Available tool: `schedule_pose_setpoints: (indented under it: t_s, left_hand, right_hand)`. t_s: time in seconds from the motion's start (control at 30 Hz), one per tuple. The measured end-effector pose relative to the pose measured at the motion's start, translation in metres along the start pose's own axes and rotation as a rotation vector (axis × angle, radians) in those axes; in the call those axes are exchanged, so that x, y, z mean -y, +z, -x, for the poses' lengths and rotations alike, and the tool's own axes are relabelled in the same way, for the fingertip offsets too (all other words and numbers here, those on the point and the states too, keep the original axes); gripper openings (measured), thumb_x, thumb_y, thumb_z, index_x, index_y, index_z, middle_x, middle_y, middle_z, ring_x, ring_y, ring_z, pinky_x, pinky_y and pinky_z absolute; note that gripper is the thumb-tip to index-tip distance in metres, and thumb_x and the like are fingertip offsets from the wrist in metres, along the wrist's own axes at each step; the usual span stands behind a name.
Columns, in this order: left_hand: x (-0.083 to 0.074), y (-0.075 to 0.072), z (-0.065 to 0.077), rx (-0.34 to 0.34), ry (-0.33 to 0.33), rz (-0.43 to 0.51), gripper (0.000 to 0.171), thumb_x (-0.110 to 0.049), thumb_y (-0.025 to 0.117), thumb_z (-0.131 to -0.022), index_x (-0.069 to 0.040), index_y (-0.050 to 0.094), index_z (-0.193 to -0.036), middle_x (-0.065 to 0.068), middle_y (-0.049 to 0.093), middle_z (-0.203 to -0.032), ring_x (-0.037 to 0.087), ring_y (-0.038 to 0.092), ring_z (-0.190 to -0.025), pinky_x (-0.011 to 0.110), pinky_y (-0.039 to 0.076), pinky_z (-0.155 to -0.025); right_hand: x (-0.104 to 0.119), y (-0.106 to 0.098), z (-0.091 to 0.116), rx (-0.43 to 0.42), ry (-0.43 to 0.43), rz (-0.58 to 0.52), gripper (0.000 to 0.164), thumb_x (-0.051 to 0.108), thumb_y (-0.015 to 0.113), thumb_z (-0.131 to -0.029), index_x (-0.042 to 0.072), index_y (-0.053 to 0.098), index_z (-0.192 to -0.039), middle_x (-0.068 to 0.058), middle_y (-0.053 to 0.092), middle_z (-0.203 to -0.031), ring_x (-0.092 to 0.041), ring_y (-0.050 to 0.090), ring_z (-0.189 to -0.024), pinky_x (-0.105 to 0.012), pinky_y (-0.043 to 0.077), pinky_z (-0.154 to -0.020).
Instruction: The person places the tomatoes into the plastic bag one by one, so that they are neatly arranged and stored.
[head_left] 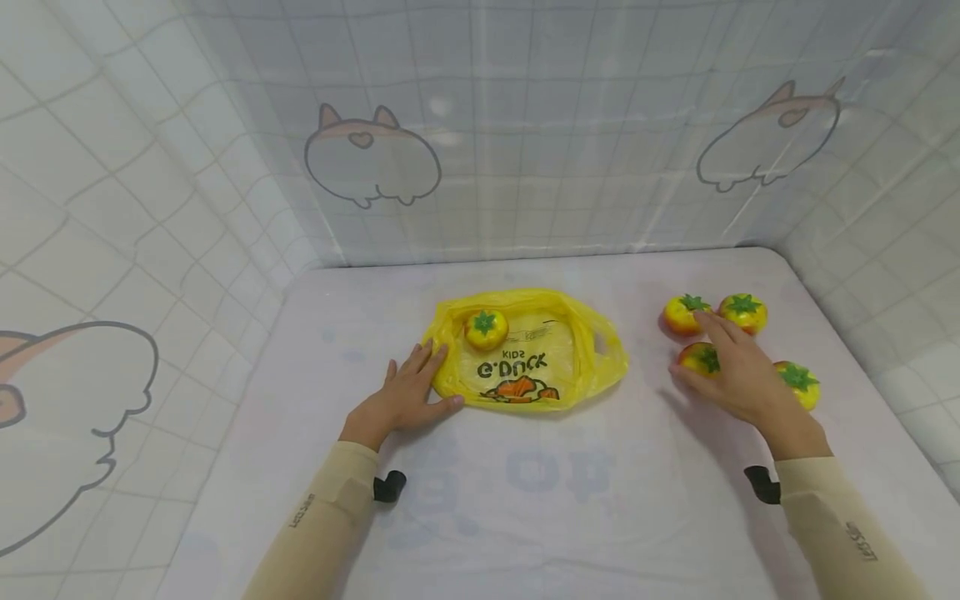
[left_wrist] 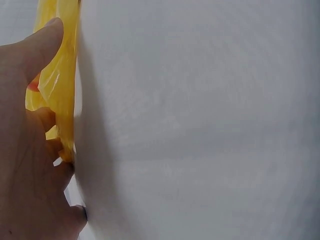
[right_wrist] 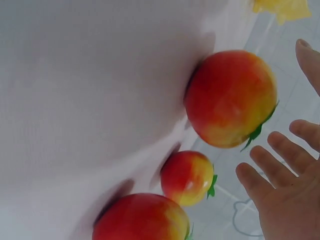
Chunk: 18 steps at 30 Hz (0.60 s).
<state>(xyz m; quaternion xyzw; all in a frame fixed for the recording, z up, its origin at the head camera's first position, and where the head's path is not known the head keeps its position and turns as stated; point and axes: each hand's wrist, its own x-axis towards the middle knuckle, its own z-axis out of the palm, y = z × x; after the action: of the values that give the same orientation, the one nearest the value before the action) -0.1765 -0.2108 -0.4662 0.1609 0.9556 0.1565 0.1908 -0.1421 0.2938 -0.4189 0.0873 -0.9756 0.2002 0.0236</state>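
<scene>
A yellow plastic bag [head_left: 600, 367] lies flat with its mouth spread wide. One round red-and-yellow fruit with a green leafy top [head_left: 486, 330], like a tomato or persimmon, sits inside near its left end. My left hand [head_left: 408, 392] rests with spread fingers on the bag's left edge; the left wrist view shows the thumb over the yellow plastic [left_wrist: 62, 100]. On the right, my right hand [head_left: 738, 375] hovers over a matching fruit [head_left: 693, 357], thumb and fingers apart and nothing held. In the right wrist view the extended fingers are beside the nearest fruit [right_wrist: 230, 97].
Three more such fruits stand around the right hand: one at the back left [head_left: 684, 317], one at the back right [head_left: 744, 314] and one by the wrist [head_left: 799, 383]. A white cloth [head_left: 480, 533] covers the table. Tile-patterned curtains [head_left: 525, 150] with cartoon dogs hang around it.
</scene>
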Motion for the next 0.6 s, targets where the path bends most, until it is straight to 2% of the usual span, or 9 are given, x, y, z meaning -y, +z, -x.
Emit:
schedule_pose_setpoints:
  t_s: [0.3, 0.6]
  left_hand:
    - [0.0008, 0.0001, -0.0003, -0.003, -0.005, -0.005, 0.104, -0.079, 0.048, -0.092, -0.023, 0.003, -0.167, 0.011, -0.003, -0.174, 0.032, -0.004, -0.160, 0.065, -0.003, -0.124]
    - [0.0001, 0.0003, -0.0005, 0.013, -0.004, -0.012, 0.103, -0.078, 0.048, -0.092, -0.023, 0.003, -0.167, 0.011, -0.002, -0.174, 0.032, -0.005, -0.160, 0.064, -0.003, -0.125]
  right_hand:
    - [-0.0064, -0.0020, 0.0020, 0.134, 0.082, 0.011, 0.101, 0.060, 0.068, -0.093, 0.007, 0.019, -0.164, -0.036, 0.026, -0.158, -0.065, 0.043, -0.124, -0.081, 0.034, -0.100]
    - [-0.0105, -0.0030, 0.0026, 0.212, 0.117, 0.002, 0.106, 0.067, 0.063, -0.092, 0.006, 0.016, -0.164, -0.037, 0.023, -0.160, -0.064, 0.040, -0.129, -0.081, 0.030, -0.103]
